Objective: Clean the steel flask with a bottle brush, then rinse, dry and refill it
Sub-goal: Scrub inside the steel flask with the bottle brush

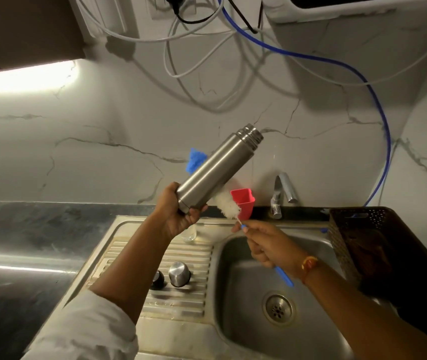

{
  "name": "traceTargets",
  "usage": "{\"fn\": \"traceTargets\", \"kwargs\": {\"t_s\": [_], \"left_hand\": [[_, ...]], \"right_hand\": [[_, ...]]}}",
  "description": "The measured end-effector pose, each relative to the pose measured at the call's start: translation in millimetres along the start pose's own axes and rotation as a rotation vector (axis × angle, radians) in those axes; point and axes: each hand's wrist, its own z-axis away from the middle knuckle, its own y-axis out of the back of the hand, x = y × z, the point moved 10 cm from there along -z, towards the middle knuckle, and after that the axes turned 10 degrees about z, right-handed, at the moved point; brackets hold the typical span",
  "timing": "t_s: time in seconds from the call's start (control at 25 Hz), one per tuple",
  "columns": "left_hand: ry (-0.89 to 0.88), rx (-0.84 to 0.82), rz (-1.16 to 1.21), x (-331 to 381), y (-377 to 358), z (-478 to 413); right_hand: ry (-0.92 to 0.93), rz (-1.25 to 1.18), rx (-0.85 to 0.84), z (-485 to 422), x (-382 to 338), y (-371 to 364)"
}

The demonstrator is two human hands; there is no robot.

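My left hand (pixel 178 211) grips the base of the steel flask (pixel 217 167), which is lidless and tilted with its threaded mouth pointing up and to the right above the sink. My right hand (pixel 267 245) holds the blue handle of the bottle brush (pixel 229 205); its white bristle head rests against the flask's lower outside wall. The steel cap (pixel 179 273) and a dark stopper (pixel 157 280) stand on the ribbed drainboard (pixel 181 255).
The steel sink basin (pixel 280 294) with its drain lies below my right hand. A chrome tap (pixel 282 193) and a red cup (pixel 243 203) stand behind it. A clear glass (pixel 189 233) sits on the drainboard. A dark perforated basket (pixel 363 242) is at the right. Cables hang on the marble wall.
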Motion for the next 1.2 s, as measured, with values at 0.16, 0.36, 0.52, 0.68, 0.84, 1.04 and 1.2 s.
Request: {"fn": "traceTargets", "kwargs": {"t_s": [0.16,0.36,0.52,0.68,0.84,1.04,1.2], "left_hand": [[-0.028,0.016,0.005,11.8,4.0,-3.5],[-0.007,0.009,-0.022,2.7,9.5,-4.6],[-0.045,0.05,-0.026,24.6,23.2,-9.8],[0.006,0.021,-0.071,4.1,20.6,-7.6],[-0.092,0.05,-0.062,19.4,15.7,-13.2],[-0.154,-0.003,0.067,22.2,21.7,-24.4],[-0.171,-0.111,-0.121,4.0,8.5,-26.2]], "right_hand": [[0.005,0.003,0.006,-8.5,-6.6,4.9],[-0.009,0.063,-0.032,-15.4,-6.1,-4.5],[0.004,0.058,-0.036,-15.5,-4.5,-5.7],[-0.02,0.081,-0.019,-19.9,-2.0,-10.3],[-0.028,0.056,0.017,-20.2,-5.1,-16.7],[-0.121,-0.036,0.083,-0.4,9.8,-23.4],[-0.192,-0.087,0.213,-4.1,6.7,-25.2]]}}
